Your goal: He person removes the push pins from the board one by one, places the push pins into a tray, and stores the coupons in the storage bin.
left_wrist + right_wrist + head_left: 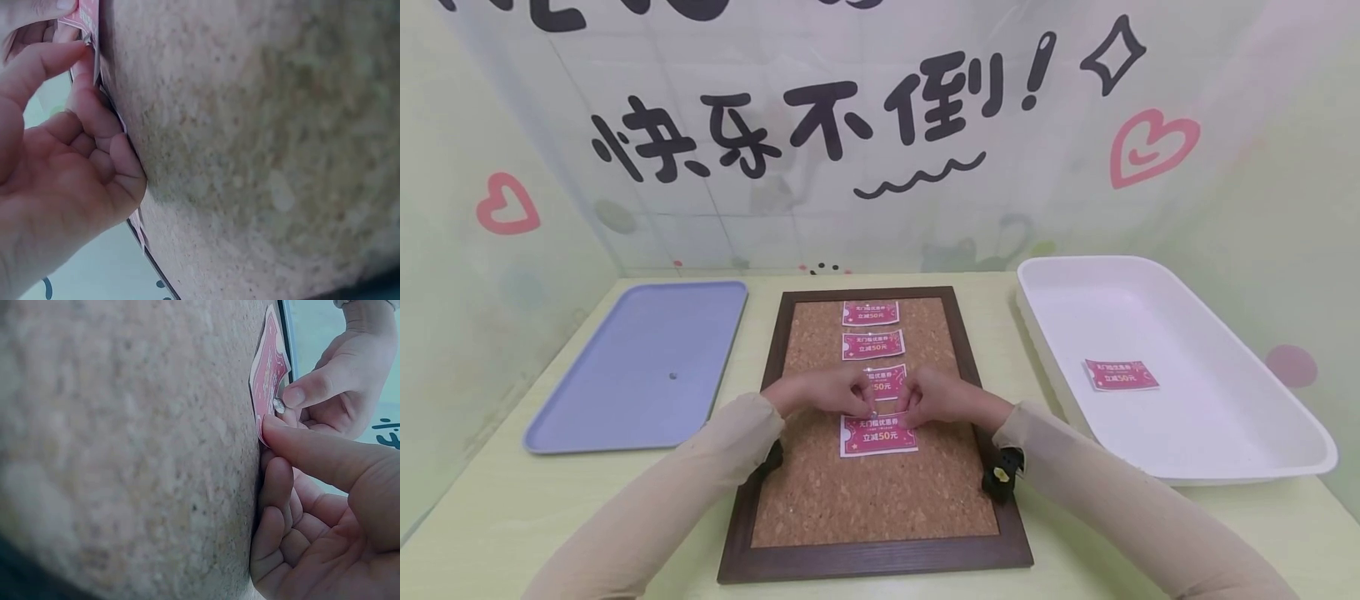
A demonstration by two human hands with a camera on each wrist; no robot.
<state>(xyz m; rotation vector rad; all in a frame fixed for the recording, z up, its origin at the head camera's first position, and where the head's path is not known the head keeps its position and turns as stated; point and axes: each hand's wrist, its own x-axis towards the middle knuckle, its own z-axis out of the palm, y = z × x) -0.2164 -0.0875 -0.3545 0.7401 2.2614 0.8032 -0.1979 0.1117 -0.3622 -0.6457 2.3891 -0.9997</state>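
A pink coupon [878,442], the nearest of several in a column, lies on the corkboard [880,508]. My left hand [838,390] pinches a small silver thumbtack [279,405] between thumb and forefinger, at the coupon's top edge. With thumb and fingertips my right hand [943,396] pinches the same coupon's upper right corner; in the right wrist view the thumb lies on its printed face. Both hands partly cover the coupon above [886,383]. The tack's point is hidden.
Two more coupons [872,345] sit farther up the board inside its dark wooden frame [880,560]. At left is a blue tray [632,358] with a small tack [673,376] on it. At right, a white tray [1187,442] holds one loose coupon [1122,375].
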